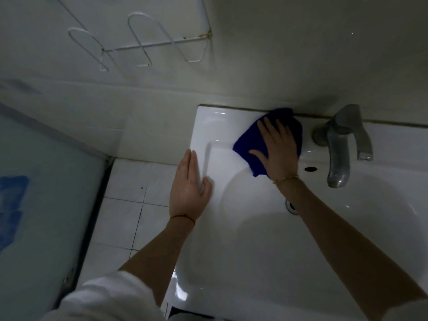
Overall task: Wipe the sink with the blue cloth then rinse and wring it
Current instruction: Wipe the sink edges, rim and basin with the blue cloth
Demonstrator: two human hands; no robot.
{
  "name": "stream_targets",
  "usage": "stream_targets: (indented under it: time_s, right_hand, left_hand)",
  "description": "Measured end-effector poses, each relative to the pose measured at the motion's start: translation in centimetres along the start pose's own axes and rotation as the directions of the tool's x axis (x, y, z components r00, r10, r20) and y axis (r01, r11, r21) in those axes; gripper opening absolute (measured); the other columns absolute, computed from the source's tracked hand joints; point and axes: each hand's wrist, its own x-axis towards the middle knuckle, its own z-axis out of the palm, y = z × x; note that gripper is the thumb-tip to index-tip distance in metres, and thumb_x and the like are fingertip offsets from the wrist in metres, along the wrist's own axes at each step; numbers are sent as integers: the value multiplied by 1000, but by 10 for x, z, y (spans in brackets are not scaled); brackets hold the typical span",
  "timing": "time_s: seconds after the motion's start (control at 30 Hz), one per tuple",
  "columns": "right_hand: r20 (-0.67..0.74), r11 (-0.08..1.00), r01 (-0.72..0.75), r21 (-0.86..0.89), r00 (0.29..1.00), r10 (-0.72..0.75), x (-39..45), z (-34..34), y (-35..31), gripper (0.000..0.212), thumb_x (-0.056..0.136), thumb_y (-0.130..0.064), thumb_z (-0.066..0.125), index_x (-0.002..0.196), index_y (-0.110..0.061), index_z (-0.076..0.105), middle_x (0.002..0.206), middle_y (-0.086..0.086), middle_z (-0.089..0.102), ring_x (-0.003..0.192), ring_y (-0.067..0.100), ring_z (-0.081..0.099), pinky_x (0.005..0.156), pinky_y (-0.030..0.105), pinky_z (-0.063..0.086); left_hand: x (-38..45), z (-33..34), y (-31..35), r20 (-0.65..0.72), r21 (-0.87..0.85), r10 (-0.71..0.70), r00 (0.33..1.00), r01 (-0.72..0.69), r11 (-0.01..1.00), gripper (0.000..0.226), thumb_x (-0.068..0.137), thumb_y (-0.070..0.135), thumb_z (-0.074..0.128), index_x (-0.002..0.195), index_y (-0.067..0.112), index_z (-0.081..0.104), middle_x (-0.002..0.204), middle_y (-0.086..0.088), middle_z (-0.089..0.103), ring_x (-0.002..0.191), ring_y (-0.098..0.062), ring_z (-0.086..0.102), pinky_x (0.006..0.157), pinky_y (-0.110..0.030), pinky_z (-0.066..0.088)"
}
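Observation:
A white ceramic sink (231,126) fills the right half of the view. The blue cloth (245,144) lies spread on the sink's back left ledge, just left of the tap. My right hand (278,149) presses flat on the cloth with fingers spread, pointing toward the wall. My left hand (188,184) rests flat on the sink's left edge, fingers together, holding nothing. The basin below is dry-looking, and its drain (290,206) is partly hidden by my right forearm.
A grey metal tap (340,144) stands at the back of the sink, with its spout over the basin, close to the cloth's right side. A white wire rack (148,42) hangs on the wall above. White floor tiles (129,205) and a pale blue panel (46,181) lie to the left.

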Motion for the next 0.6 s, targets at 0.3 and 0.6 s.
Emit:
stream_targets:
  time_s: [0.3, 0.6]
  right_hand:
    - [62, 984, 173, 39, 983, -175, 9, -3, 3, 72, 90, -52, 51, 148, -17, 30, 154, 6, 32, 140, 32, 28, 116, 47, 19]
    - [74, 993, 116, 35, 990, -119, 21, -5, -24, 76, 87, -53, 56, 148, -15, 31, 154, 7, 32, 139, 36, 29, 114, 49, 20]
  left_hand:
    - [0, -1, -2, 2, -22, -12, 1000, 12, 1000, 71, 99, 28, 52, 157, 5, 18, 163, -9, 21, 149, -20, 24, 120, -30, 25]
    - [-1, -1, 1, -4, -39, -20, 1000, 19, 999, 70, 99, 26, 52, 156, 5, 17, 163, -10, 21, 149, -21, 25, 120, -32, 27]
